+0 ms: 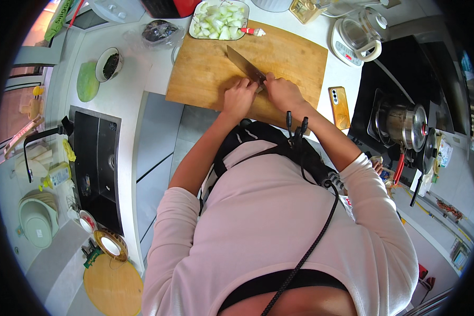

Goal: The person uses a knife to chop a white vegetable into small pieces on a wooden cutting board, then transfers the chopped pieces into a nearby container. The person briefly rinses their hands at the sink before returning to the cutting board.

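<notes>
My right hand [283, 91] grips the handle of a kitchen knife [243, 63], whose broad blade points away to the upper left over a wooden cutting board [205, 71]. Close beside it, my left hand [239, 94] has its fingers curled down on the board near the blade's heel. A small pale piece of food [258, 90] shows at those fingertips, mostly hidden. On the board's far edge, a white plate [192, 32] holds cut pale green chunks, apparently gourd or melon. Next to the plate lies a small red and white piece [254, 31].
A phone [339, 107] and a glass electric kettle [361, 33] are to the right, by a cooktop with a lidded steel pot [405, 122]. Leftward are a bowl [98, 69] of dark food, a green gourd piece [87, 81], a plastic bag [160, 33] and a black sink [96, 166].
</notes>
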### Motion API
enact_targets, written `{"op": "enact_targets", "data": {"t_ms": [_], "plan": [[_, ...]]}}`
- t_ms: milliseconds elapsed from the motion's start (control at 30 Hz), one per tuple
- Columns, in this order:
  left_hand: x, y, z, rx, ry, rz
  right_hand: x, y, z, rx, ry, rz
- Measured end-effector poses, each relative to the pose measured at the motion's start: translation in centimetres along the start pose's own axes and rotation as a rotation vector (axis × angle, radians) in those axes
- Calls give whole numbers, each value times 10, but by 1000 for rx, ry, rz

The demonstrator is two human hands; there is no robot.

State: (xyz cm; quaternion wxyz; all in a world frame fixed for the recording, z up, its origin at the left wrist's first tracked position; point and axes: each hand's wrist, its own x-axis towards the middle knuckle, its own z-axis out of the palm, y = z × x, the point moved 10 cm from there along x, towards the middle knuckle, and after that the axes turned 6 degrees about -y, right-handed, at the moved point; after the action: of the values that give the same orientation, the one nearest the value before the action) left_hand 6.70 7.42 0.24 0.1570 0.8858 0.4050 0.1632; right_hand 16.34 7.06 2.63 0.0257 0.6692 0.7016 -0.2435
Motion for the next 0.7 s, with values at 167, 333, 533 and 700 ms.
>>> {"op": "enact_targets", "data": {"t_ms": [167, 333, 533, 700], "plan": [[0, -1, 0, 6, -8, -7, -4, -4, -8, 1, -139, 50], [1, 0, 1, -2, -24, -8, -2, -2, 0, -26, -147, 49], [0, 1, -1, -6, 0, 3, -3, -2, 8, -54, -104, 18], [-2, -1, 2, 3, -7, -8, -4, -3, 17, -59, -46, 17]]}}
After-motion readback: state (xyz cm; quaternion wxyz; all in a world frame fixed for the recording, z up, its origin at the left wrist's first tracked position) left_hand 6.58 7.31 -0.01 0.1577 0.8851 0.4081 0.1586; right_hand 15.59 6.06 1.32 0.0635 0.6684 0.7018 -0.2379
